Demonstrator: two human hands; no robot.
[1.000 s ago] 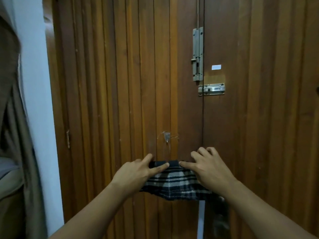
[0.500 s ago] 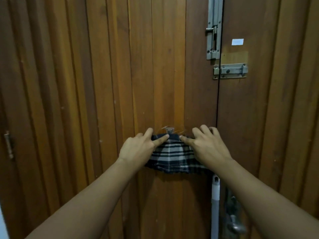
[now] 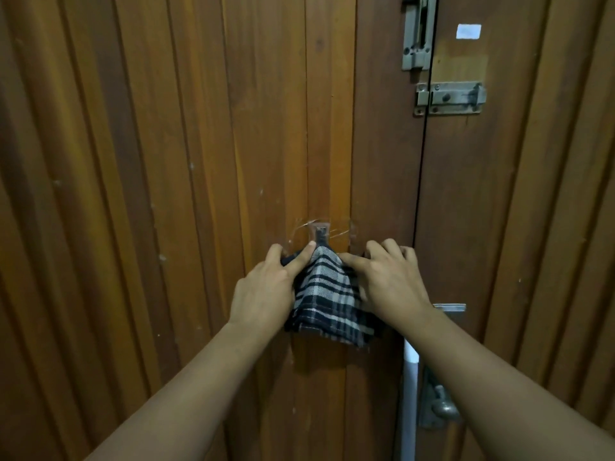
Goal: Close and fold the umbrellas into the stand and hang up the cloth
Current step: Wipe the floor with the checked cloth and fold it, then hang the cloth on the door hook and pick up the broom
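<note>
Plaid cloth hung bunched from adhesive hook on wooden door | pinched at top between left hand and right hand, fingers curled on fabric | step: hanging cloth, seemingly seated | next: release gently, check hold.

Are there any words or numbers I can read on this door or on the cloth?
None can be read.
White sticker on the wooden door: looks blank, or too small to read.
Plaid cloth: only stripes, no label showing.
Metal bolts: no markings visible.
</note>
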